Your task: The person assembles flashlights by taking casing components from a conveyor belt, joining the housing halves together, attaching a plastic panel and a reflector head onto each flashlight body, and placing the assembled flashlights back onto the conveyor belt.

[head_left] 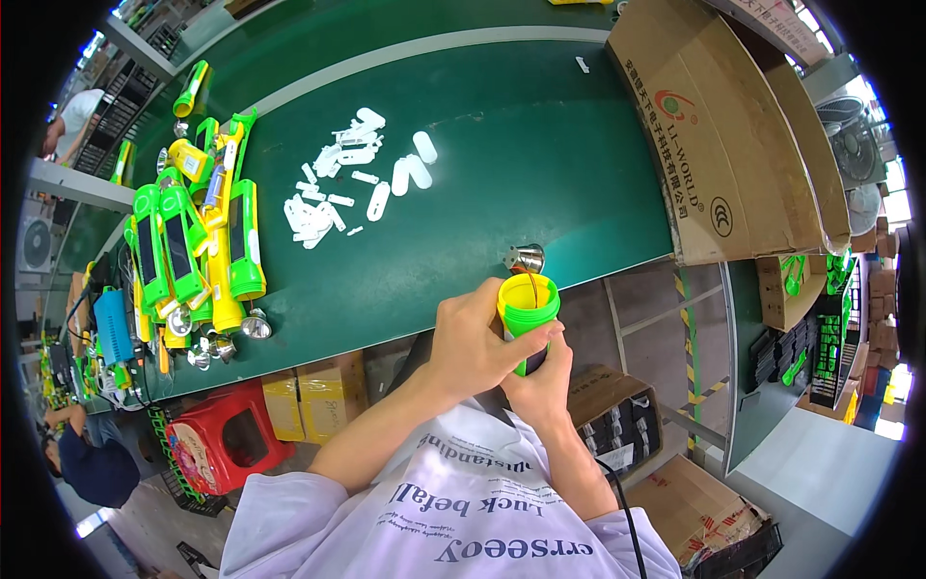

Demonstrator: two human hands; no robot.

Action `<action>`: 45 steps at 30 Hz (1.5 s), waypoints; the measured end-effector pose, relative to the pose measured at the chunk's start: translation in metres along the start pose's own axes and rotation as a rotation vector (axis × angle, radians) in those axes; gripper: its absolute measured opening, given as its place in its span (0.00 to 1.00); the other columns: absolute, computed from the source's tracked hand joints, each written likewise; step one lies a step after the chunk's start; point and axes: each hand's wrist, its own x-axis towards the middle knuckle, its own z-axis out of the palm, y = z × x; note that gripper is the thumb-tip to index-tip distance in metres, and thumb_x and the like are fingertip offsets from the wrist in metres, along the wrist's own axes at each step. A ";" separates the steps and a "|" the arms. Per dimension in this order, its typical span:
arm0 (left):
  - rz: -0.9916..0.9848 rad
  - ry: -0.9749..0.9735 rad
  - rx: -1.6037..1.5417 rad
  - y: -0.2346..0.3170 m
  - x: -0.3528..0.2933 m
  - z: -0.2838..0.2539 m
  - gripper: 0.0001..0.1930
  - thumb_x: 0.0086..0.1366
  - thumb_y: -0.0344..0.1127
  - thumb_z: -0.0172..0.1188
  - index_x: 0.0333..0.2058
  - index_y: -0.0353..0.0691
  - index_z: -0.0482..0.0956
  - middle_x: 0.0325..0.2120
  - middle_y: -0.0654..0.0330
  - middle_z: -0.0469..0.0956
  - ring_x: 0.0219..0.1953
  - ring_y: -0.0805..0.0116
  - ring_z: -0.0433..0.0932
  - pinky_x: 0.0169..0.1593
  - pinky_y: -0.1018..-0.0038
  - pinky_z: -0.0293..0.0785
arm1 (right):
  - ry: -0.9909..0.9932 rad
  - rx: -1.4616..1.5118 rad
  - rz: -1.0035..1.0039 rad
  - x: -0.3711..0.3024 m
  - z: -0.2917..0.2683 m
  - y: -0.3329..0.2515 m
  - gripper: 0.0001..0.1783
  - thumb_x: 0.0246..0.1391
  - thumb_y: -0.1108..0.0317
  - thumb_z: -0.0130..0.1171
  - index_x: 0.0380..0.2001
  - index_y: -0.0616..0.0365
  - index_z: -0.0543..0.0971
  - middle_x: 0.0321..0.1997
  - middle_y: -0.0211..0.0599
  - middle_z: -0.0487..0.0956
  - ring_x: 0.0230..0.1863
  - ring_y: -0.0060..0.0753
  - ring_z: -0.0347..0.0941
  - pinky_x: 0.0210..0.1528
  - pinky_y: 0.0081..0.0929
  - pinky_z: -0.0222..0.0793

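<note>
A green and yellow flashlight body (530,317) is held over the table's near edge, its threaded open end tipped up and away from me. My left hand (475,340) closes round its left side, while my right hand (545,388) grips it lower down on the right. From the yellow opening, a thin wire runs out to a small silver reflector cup (527,258) just beyond the rim. Most of the body's lower part is hidden by my fingers. Small white plastic pieces (349,154) lie loose farther back on the green tabletop (463,203).
Several similar flashlights (176,236) are heaped at the left, some with reflectors hanging on wires. A large open cardboard box (666,125) occupies the table's right end. Below stand a red stool (217,444) and more cartons (328,396). A co-worker (96,468) sits at far left.
</note>
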 end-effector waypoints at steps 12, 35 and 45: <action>-0.066 0.011 -0.004 0.005 0.005 0.004 0.20 0.50 0.46 0.73 0.32 0.36 0.80 0.22 0.56 0.81 0.22 0.64 0.79 0.28 0.71 0.73 | 0.105 -0.008 -0.191 0.001 0.007 0.007 0.24 0.42 0.74 0.66 0.45 0.62 0.72 0.35 0.39 0.80 0.35 0.33 0.80 0.38 0.27 0.74; -0.427 -0.328 -0.521 -0.009 -0.002 -0.007 0.38 0.67 0.32 0.60 0.70 0.36 0.50 0.41 0.57 0.77 0.35 0.79 0.75 0.37 0.82 0.72 | -0.264 1.091 0.420 -0.005 0.000 -0.004 0.24 0.49 0.72 0.57 0.50 0.68 0.68 0.33 0.44 0.77 0.26 0.38 0.77 0.28 0.29 0.75; -0.375 -0.269 -0.533 -0.031 -0.010 -0.012 0.31 0.69 0.35 0.59 0.66 0.31 0.58 0.38 0.55 0.80 0.34 0.72 0.80 0.38 0.77 0.76 | -0.316 1.236 0.569 -0.009 0.006 -0.003 0.11 0.49 0.73 0.58 0.35 0.61 0.69 0.18 0.33 0.66 0.14 0.29 0.65 0.17 0.29 0.62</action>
